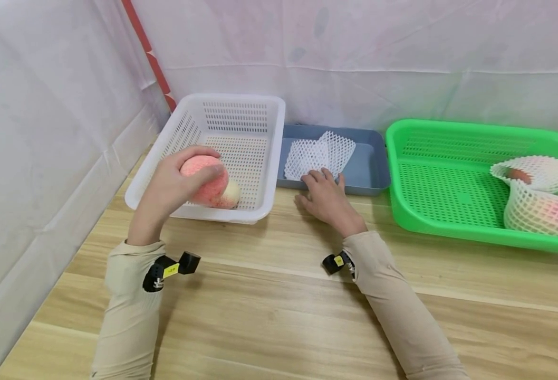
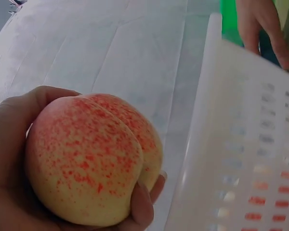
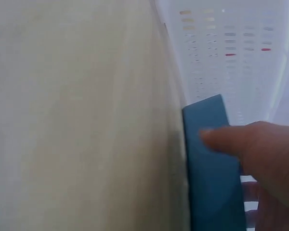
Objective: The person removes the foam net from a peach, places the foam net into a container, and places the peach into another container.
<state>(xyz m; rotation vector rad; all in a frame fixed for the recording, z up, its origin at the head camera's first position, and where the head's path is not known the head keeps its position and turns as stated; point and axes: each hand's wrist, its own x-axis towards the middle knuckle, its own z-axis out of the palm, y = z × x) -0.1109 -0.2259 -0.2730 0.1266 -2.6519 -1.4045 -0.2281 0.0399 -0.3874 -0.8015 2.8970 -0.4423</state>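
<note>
My left hand grips a pink and cream peach over the near side of the white basket. In the left wrist view the peach shows red speckles and a crease, with fingers and thumb round it. Partly hidden behind it is a second, paler peach in the basket. At the front of the blue-grey tray my right hand has its relaxed fingers on white foam nets. From the right wrist, the thumb extends over the tray's wall.
A green basket stands to the right of the tray. It holds two peaches in foam nets, one farther back and one nearer. The wooden table spreads in front; pale cloth hangs behind and at the left.
</note>
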